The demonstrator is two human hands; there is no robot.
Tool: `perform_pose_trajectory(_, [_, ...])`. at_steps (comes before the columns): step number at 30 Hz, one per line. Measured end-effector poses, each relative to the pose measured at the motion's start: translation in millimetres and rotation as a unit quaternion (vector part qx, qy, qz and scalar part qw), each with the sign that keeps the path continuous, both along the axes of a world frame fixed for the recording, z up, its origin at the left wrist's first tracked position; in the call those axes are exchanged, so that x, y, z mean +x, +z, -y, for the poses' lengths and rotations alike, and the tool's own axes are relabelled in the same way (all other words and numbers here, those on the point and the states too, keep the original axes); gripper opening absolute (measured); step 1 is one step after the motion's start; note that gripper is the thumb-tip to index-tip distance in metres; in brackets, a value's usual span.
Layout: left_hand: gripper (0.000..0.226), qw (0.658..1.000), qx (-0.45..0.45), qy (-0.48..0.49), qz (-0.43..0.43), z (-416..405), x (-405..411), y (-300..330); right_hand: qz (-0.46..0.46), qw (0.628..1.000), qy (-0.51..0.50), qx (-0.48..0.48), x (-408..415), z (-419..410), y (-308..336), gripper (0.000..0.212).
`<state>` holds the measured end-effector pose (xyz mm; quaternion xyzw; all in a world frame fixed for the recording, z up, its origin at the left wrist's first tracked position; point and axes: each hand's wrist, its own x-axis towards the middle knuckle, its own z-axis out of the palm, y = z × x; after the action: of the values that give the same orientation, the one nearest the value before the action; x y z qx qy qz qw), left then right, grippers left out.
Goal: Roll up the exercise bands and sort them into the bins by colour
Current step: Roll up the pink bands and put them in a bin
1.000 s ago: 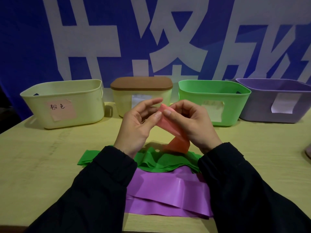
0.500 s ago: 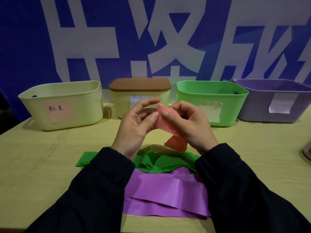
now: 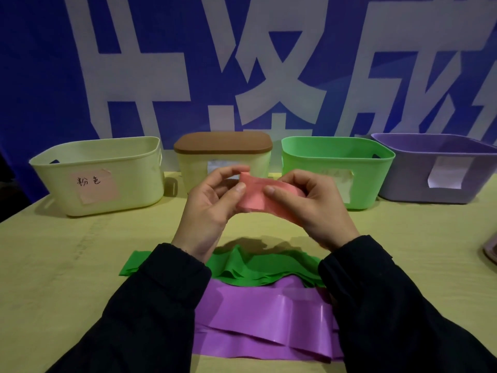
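Nearest the viewer, two black sleeves (image 3: pixel 150 313) reach forward over a pale yellow-green table (image 3: pixel 53 265); between them a purple exercise band (image 3: pixel 258 319) lies flat in loose folds at the table's near edge, not yet rolled; just beyond it, touching and partly overlapping it, a green exercise band (image 3: pixel 255 267) lies crumpled, also unrolled; above these, held clear of the table, the left hand (image 3: pixel 209 211) and right hand (image 3: pixel 309 211) together pinch a pink exercise band (image 3: pixel 258 195), thumbs on its near face and fingers curled behind it, the band gathered into a short thick bundle between them; it appears mostly rolled, though whether a tail remains loose behind the hands cannot be told; so the task looks early, with one band being rolled, nothing visibly sorted, and two bands left; farther back a row of four containers stands side by side; at far left a cream bin (image 3: pixel 102 179) with a pink paper label bearing handwriting, likely meant for the pink band; next a cream box with a brown lid (image 3: pixel 223 146), closed; then a green bin (image 3: pixel 360 168) with a pale label; at far right a lilac bin (image 3: pixel 435 170) with a white label; the open bins' interiors are mostly hidden by their near walls, so their contents cannot be told; behind everything hangs a blue banner with large white characters (image 3: pixel 242 63).
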<state>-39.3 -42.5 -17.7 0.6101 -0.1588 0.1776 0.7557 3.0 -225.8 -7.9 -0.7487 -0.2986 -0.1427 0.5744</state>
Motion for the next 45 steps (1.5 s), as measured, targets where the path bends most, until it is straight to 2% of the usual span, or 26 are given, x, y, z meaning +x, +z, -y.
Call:
perform_pose_trajectory(4, [0.033,0.999,0.01,0.046,0.013,-0.3,0.5,1.5,-0.016,1.0,0.018,0.002,1.7,3.5,1.5,0.014])
perform_pose_trajectory(9, [0.03,0.997,0.027,0.066,0.013,-0.3,0.1,-0.3,-0.045,0.997,0.055,-0.018,0.6,5.1,2.9,0.008])
perform_pose_trajectory(16, [0.026,0.988,0.108,0.107,0.014,-8.9,4.9,-3.4,-0.044,0.997,0.02,-0.057,3.2,7.9,1.5,0.013])
perform_pose_trajectory(22, [0.036,0.997,0.03,0.076,-0.01,-7.2,3.4,1.7,-0.092,0.995,0.031,-0.014,5.5,16.8,5.4,0.023])
perform_pose_trajectory(25, [0.029,0.998,-0.017,0.054,-0.015,-13.7,3.3,0.8,-0.112,0.99,0.082,-0.013,8.5,24.9,7.1,0.024])
perform_pose_trajectory(28, [0.031,0.998,-0.024,0.051,-0.012,-18.8,3.8,4.6,-0.129,0.983,0.127,-0.024,12.0,36.5,6.1,0.022])
perform_pose_trajectory(31, [0.026,0.998,-0.013,0.062,-0.005,-23.7,3.9,7.3,-0.119,0.989,0.084,-0.028,15.2,43.2,2.0,0.02])
perform_pose_trajectory(35, [0.023,0.999,0.022,0.046,0.002,-23.4,2.9,1.6,-0.104,0.994,0.039,-0.001,17.6,40.6,-7.1,0.023])
perform_pose_trajectory(39, [0.032,0.998,-0.001,0.068,0.004,-21.7,3.0,3.2,-0.115,0.99,0.063,0.056,17.5,37.0,-9.2,0.022])
perform_pose_trajectory(45, [0.021,0.992,0.028,0.127,0.001,-19.5,5.5,-2.3,-0.165,0.97,0.076,0.163,16.7,28.6,-20.0,0.014])
